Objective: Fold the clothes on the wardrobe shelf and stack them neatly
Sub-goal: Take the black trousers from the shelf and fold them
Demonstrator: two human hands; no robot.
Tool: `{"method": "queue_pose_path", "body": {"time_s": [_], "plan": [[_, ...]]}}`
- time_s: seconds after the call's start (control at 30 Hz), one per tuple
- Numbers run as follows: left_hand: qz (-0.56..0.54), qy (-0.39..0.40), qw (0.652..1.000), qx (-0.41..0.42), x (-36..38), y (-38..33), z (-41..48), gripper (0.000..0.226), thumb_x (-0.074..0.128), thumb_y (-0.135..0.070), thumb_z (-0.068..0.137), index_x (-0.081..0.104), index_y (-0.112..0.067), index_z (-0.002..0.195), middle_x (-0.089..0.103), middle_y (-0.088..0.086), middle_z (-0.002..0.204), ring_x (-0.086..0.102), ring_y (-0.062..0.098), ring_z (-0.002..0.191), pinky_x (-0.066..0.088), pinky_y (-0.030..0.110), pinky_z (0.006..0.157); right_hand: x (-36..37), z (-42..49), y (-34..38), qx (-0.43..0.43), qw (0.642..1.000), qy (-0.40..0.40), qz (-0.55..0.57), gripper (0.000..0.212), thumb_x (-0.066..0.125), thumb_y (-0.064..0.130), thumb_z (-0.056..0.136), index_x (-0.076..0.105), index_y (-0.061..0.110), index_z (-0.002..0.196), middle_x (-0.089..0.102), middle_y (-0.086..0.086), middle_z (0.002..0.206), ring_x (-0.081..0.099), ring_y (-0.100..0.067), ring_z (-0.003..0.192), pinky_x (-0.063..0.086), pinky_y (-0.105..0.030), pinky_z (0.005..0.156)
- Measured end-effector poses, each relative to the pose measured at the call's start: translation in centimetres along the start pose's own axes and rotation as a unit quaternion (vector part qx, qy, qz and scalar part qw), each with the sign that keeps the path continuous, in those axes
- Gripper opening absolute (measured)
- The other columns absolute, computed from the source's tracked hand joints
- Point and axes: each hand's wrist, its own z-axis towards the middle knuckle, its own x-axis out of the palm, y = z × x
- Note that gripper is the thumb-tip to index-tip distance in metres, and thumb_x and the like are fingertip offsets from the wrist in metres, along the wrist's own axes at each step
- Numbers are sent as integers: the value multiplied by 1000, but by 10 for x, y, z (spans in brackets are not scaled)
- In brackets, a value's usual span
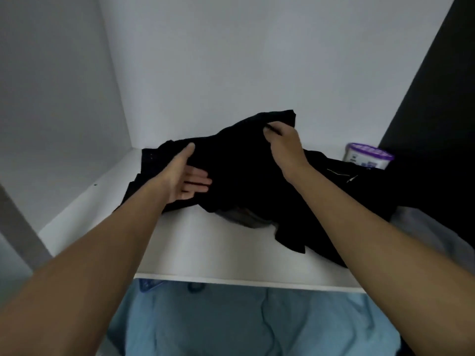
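A crumpled black garment lies in a heap on the white wardrobe shelf. My right hand pinches a raised fold at the top of the heap, lifting it. My left hand lies with its fingers apart, palm turned toward the cloth, against the left side of the heap with the fingertips tucked under the fabric. More dark clothing, with a thin light zipper or cord showing, spreads to the right under my right forearm. A darker grey piece peeks out beneath the heap's front.
A white tub with a purple lid stands at the shelf's back right corner. White walls close the compartment at the left and back; a dark panel rises at right. Light blue fabric hangs below the shelf's front edge.
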Motion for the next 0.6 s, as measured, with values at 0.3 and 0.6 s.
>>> {"method": "queue_pose_path", "body": {"time_s": [0.3,0.6], "plan": [[-91,41,995,-27,-8,9,-29,42,64,-15,94,57,-5,134,69,17,115,67,32,98,60,39,68,64,-156,16,-58,881,308,-353,27,57,33,96,65,26,121,66,8,119,61,-12,108,49,-29,94],[-49,21,988,144,-30,64,-96,49,47,8,93,68,-23,124,72,9,108,73,23,87,59,27,65,51,-133,52,85,972,-13,-220,31,63,45,87,72,17,81,72,7,81,69,-12,80,52,-29,74]]}}
